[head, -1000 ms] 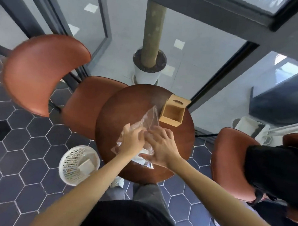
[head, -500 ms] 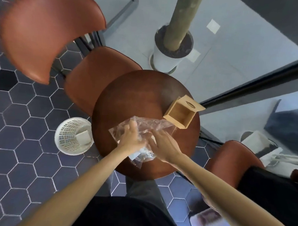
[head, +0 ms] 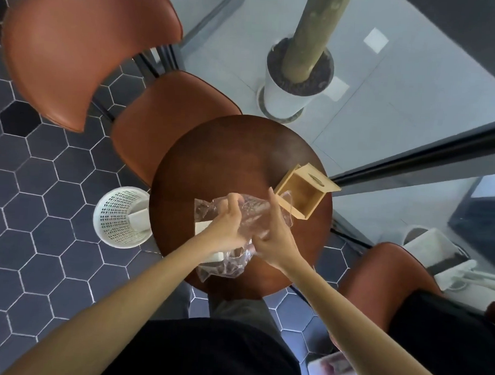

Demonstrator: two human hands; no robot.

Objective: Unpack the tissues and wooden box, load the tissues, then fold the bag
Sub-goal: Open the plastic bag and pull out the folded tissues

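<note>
Round wooden table [head: 213, 163], near edge: white tissue pack [head: 203, 228] inside clear plastic bag [head: 231, 264], left hand [head: 227, 224] and right hand [head: 272, 239] both gripping the film; beyond, just beside, open wooden box [head: 304, 191], lid raised.

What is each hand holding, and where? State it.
Both the left hand and right hand grip the clear plastic bag around its crumpled middle.
</note>
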